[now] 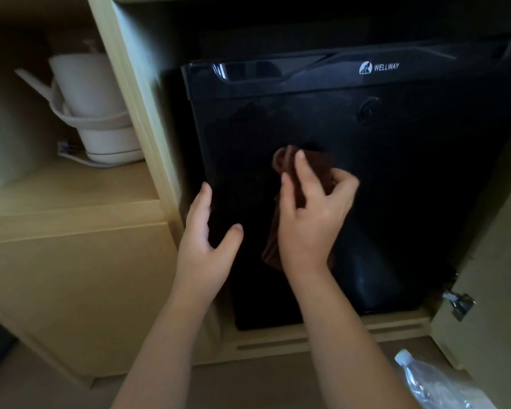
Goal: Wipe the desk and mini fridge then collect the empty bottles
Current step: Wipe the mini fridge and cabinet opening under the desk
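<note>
Gripping a crumpled reddish-brown cloth (pixel 317 163), the right hand (pixel 310 214) curls its fingers and thumb round the bunched fabric and holds it against the middle of the glossy black mini fridge (pixel 410 178), a loose tail of cloth hanging below the wrist. The left hand (pixel 207 246) is spread and relaxed, holding nothing, just by the door's left edge; whether it touches the door I cannot tell.

The wiping looks to be in hand. To do it well, flatten the wad so more soft weave meets the panel, then work in overlapping strokes from the top edge down to the bottom corners. The recessed handle strip along the top likely needs a fingertip pushed in. So shiny and dark a surface will probably show every streak.

Further out, a white rounded kettle (pixel 92 93) stands on the pale wooden shelf (pixel 71 187) to the left. A clear, crinkled plastic bottle (pixel 425 385) with a white cap lies at the lower right, not yet collected. The desk is out of view
</note>
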The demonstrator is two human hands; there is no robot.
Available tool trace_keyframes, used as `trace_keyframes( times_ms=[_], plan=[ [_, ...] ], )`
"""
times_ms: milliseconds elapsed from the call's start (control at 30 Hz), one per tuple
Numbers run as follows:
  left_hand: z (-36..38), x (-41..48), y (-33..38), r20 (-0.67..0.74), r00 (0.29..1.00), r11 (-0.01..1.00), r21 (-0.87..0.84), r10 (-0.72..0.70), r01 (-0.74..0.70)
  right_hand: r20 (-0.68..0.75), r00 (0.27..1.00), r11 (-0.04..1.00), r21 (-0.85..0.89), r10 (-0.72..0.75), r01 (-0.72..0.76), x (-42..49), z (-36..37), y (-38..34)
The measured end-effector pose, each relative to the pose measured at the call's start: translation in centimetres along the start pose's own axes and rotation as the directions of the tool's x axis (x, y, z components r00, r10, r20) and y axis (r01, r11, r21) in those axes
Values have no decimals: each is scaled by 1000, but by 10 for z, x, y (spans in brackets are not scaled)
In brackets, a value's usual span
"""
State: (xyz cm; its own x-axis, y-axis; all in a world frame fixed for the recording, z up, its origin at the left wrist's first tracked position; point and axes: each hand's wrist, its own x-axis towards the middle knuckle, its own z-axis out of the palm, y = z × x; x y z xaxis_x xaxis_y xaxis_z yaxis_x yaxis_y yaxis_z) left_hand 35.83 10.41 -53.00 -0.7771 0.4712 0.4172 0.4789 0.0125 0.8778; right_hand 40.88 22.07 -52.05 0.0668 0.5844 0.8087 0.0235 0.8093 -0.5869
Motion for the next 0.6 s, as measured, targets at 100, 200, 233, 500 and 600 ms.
trace_keyframes(
  times_ms=[100,200,233,500,600],
  plan=[
    [-7,3,7,37,999,999,-5,35,-35,-79,992,996,21,94,-92,15,5,-8],
    [-13,5,14,55,996,998,-13,70,-69,-14,1000,998,-56,-13,12,-2,18,-20],
    [-15,6,16,52,996,997,-20,71,-71,62,995,993,-89,-72,77,-14,21,-24],
    [-21,21,42,48,997,998,-40,58,-56,-42,997,996,60,64,-61,26,5,-21],
    [-25,30,52,49,996,997,-15,76,-75,-117,958,954,182,263,-240,65,-5,-19]
  ],
)
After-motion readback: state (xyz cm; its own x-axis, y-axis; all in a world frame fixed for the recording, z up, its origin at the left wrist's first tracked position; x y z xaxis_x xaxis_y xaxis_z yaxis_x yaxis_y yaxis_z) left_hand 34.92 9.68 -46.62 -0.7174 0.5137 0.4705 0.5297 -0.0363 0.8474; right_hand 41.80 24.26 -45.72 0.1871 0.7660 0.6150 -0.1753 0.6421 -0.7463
